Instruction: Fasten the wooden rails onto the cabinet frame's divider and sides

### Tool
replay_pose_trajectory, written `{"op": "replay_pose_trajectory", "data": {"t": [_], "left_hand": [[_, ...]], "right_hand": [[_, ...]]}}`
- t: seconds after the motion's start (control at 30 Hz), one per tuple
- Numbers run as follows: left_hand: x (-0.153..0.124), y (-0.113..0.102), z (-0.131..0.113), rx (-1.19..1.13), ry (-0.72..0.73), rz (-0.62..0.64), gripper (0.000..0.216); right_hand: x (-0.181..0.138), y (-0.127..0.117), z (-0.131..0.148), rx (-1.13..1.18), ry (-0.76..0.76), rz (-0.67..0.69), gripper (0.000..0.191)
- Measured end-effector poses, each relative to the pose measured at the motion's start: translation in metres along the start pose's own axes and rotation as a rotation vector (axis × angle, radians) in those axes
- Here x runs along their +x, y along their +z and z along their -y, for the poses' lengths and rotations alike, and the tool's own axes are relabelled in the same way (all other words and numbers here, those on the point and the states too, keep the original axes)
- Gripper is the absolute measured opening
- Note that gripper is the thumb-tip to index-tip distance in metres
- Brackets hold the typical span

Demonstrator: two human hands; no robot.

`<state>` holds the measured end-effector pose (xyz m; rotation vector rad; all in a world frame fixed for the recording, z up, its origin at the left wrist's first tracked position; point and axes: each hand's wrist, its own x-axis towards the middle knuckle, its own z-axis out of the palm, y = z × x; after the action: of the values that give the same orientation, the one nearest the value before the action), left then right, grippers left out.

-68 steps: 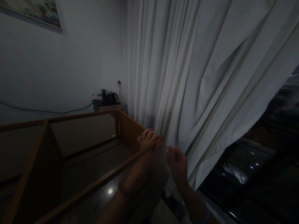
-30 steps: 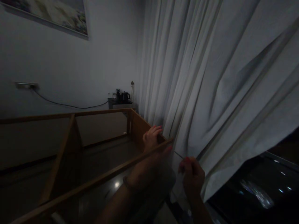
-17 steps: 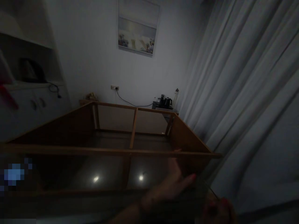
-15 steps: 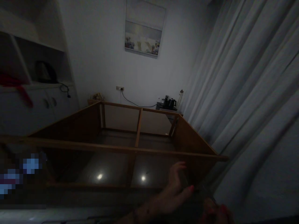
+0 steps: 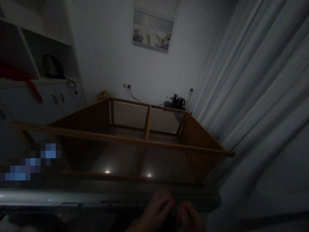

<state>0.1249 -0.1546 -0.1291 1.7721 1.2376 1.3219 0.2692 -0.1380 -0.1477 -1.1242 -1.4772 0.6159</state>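
My left hand and my right hand sit close together at the bottom edge of the dim view, fingertips nearly touching in a pinch. Both show pink nails and curled fingers. Whatever lies between the fingertips is too small and dark to name. The hands hover just in front of the near rail of a large wooden cabinet frame lying on the floor, open side up, with a middle divider.
A pale curtain hangs along the right, close to the frame's right end. White wall shelves and cupboards stand at the left. At the back are a kettle on a small table, a wall socket with a cable and a picture.
The view has swung left from the curtain to the whole frame. My left hand came off the frame's corner and dropped low beside my right hand, which held a thin pin earlier.
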Motion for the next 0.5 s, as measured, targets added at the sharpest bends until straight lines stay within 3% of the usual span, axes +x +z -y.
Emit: {"op": "replay_pose_trajectory", "data": {"t": [0.23, 0.4, 0.5], "left_hand": [[-0.003, 0.01, 0.01, 0.082, 0.012, 0.047, 0.053], [0.001, 0.005, 0.01, 0.214, 0.063, 0.04, 0.05], [0.007, -0.003, 0.012, 0.301, 0.041, 0.035, 0.046]], "right_hand": [[0.013, -0.022, -0.009, -0.14, 0.08, 0.083, 0.05], [0.014, -0.016, -0.006, -0.106, 0.164, -0.005, 0.054], [0.014, -0.011, 0.002, -0.105, 0.13, 0.074, 0.049]]}}
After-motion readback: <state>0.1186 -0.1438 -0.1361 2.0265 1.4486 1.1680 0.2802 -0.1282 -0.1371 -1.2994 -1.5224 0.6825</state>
